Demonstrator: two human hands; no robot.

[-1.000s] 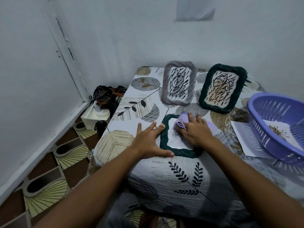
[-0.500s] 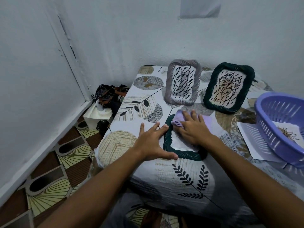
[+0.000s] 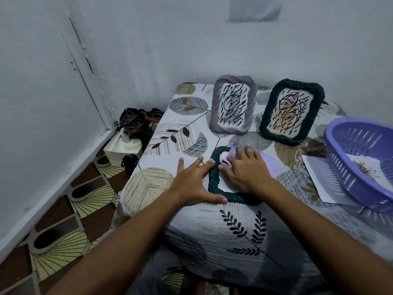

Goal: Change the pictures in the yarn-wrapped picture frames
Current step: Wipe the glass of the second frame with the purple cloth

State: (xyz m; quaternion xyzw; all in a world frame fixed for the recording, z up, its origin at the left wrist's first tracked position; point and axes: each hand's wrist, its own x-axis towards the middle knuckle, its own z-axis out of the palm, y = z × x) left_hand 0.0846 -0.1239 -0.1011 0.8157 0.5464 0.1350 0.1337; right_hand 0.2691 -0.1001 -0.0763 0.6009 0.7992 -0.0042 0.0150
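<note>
Right now right hand (image 3: 244, 175) presses a soft lilac cloth (image 3: 230, 155) flat on the dark green yarn-wrapped frame (image 3: 214, 184) lying near the table's front edge, hiding its picture; left hand (image 3: 194, 186) splayed, fingertips on its ropy rim; grey frame (image 3: 232, 105) and second green frame (image 3: 291, 111) upright behind; ribbed purple basket (image 3: 361, 162) cut off right

The room is dim and the light is soft and a bit blue. It seems to come from above me. My arms look dark near the bottom. My left hand (image 3: 192, 184) drops a small soft shadow on the table cloth (image 3: 240, 228), and the front fold of the cloth is dark too. The walls bend and lean at the edges. My right hand (image 3: 244, 171) looks a little blurry. Nothing shines bright.
</note>
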